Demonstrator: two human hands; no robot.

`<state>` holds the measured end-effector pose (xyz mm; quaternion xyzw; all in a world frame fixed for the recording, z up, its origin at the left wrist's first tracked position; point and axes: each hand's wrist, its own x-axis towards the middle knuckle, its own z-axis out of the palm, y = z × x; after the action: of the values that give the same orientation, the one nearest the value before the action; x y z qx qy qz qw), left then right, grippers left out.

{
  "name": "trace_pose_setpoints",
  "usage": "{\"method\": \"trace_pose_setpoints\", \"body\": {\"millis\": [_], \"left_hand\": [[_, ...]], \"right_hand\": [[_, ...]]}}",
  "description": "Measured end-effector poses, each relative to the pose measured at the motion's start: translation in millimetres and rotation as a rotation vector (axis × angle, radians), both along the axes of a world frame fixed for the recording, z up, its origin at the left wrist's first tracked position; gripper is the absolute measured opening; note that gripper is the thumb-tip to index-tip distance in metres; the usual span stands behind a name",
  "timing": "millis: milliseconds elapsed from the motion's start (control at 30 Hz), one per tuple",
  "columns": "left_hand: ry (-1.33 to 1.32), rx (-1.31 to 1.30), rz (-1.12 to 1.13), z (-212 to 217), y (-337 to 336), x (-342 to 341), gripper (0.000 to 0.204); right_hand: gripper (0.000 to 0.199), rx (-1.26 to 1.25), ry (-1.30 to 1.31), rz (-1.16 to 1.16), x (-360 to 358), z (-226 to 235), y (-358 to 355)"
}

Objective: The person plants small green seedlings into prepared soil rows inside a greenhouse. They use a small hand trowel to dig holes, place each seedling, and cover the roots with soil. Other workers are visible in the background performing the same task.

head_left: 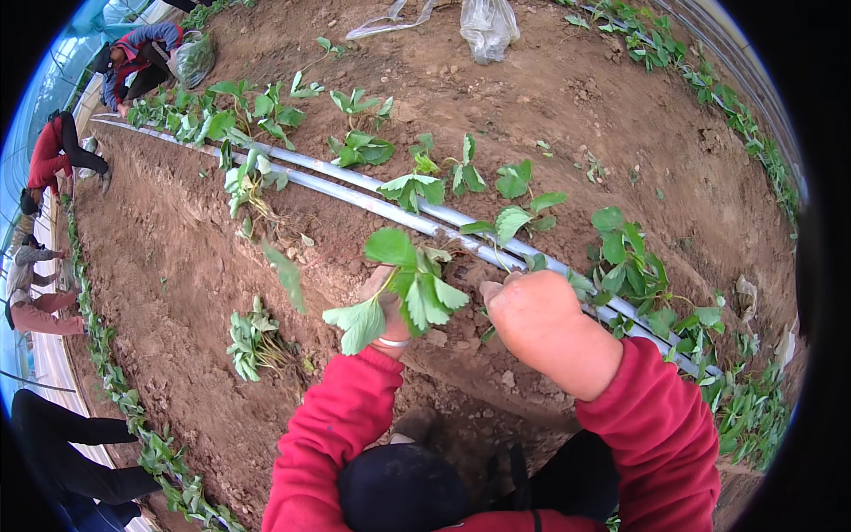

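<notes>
My left hand [387, 306] is closed around a leafy strawberry seedling [424, 288], whose broad green leaves cover most of the fingers. To its right, my right hand [532, 310] is in a fist low over the soil, beside the grey drip lines [399, 213]. Its fingertips are hidden, so what it grips cannot be made out. Just beyond that fist a small strawberry plant [512, 222] stands by the lines. A loose bundle of seedlings [255, 340] lies on the soil left of my hands, and another wilted bunch [253, 182] rests farther up.
More strawberry plants [625, 257] line both sides of the drip lines. Crumpled clear plastic [489, 28] lies at the far side. Planted rows run along the left [106, 355] and right [745, 124]. Several people bend over at the left, one person [142, 58] beside a clear bag of plants [192, 60].
</notes>
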<state>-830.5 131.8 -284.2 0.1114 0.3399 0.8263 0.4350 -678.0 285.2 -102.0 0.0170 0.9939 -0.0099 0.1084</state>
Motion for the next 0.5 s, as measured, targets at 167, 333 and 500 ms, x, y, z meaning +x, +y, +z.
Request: {"method": "trace_pose_setpoints", "body": {"millis": [167, 333, 500], "left_hand": [[-0.14, 0.298, 0.005, -2.8, -3.2, -2.1, 0.045], [1.057, -0.563, 0.213, 8.4, -6.7, 6.4, 0.024], [1.547, -0.688, 0.39, 25.0, 3.4, 3.5, 0.01]], "right_hand": [[0.01, -0.072, -0.084, -0.054, -4.3, 2.7, -4.6], [0.01, -0.084, -0.115, -0.05, -4.2, -0.4, -0.4], [0.01, -0.095, -0.017, -0.047, 3.1, 1.0, 1.1]]}}
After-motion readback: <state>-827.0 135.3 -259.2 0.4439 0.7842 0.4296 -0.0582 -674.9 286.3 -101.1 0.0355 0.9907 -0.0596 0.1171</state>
